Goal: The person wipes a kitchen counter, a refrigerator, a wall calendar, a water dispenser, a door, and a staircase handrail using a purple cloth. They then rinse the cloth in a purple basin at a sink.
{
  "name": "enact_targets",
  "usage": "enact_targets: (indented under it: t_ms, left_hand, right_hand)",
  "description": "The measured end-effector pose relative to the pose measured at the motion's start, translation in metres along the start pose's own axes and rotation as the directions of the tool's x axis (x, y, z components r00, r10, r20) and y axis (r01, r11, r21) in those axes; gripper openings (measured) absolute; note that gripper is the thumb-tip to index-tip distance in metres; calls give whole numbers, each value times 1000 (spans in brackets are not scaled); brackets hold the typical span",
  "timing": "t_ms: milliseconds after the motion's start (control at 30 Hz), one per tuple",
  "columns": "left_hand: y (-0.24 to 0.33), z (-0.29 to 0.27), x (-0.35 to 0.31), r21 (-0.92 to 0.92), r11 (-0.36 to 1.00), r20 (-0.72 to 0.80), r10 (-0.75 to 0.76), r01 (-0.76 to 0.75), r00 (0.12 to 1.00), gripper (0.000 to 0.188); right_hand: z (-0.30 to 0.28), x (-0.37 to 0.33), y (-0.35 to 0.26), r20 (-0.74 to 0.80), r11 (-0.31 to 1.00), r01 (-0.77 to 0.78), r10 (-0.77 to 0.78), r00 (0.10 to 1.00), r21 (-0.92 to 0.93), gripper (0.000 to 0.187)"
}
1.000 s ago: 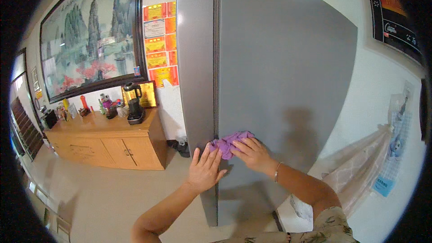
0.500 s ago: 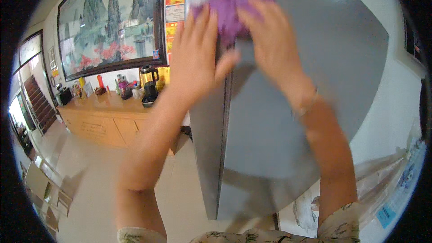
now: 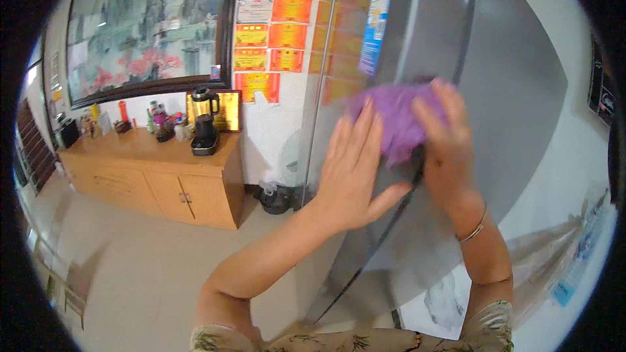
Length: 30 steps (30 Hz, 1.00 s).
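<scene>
A tall grey refrigerator (image 3: pixel 515 85) stands right in front of me, a dark seam running down between its side and front. My right hand (image 3: pixel 450 150) has its fingers bent over a crumpled purple cloth (image 3: pixel 399 124), which lies against the refrigerator near the seam. Motion blurs that hand a little. Flat and with the thumb spread, my left hand (image 3: pixel 352 173) is beside the cloth, its fingertips at the cloth's left edge. Whether the left palm touches the refrigerator I cannot tell. A blue and white label (image 3: pixel 377 23) is stuck above the cloth.
At the left is a wooden cabinet (image 3: pixel 150 163) bearing a blender (image 3: pixel 205 127) and several bottles. A framed landscape painting (image 3: pixel 150 26) and red-orange certificates (image 3: pixel 290 36) hang on the wall. A black bag-like item (image 3: pixel 275 199) sits on the floor. Plastic-wrapped material (image 3: pixel 554 254) leans at right.
Both hands and the purple cloth have come down and to the right in the view. The view itself has shifted, showing more of the refrigerator's other face and the wall certificates.
</scene>
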<state>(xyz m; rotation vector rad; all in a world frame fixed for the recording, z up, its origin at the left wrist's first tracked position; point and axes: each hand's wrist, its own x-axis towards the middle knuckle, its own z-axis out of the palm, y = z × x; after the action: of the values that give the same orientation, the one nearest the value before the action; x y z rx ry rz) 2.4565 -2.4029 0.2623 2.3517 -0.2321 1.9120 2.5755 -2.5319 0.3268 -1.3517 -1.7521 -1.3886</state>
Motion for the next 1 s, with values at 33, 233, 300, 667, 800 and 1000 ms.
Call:
enact_targets:
  t_ms: [33, 233, 300, 667, 800, 1000]
  left_hand:
    - [-10, -4, 4, -108, 993, -4, 36, -36, 999, 91]
    - [-44, 28, -70, -589, 802, 90, 190, -102, 978, 95]
    - [-46, 23, -109, -585, 810, 176, 176, -42, 969, 92]
    - [-155, 44, 122, -413, 906, -105, 55, -93, 993, 70]
    - [-193, 31, 180, -235, 951, -146, 170, -201, 975, 70]
    - [-233, 44, 224, -248, 941, -226, 174, -230, 958, 67]
  right_hand:
    - [0, 14, -8, -56, 998, -51, 52, 997, 29, 44]
    - [7, -30, -57, 216, 971, 85, -36, 976, -223, 36]
    - [2, -26, -97, 499, 946, 192, -37, 866, -262, 32]
    - [15, 221, 6, 440, 580, 351, 14, 898, -735, 31]
    - [27, 250, 15, 379, 493, 348, -40, 925, -797, 33]
    - [55, 265, 50, 334, 427, 318, -39, 942, -846, 34]
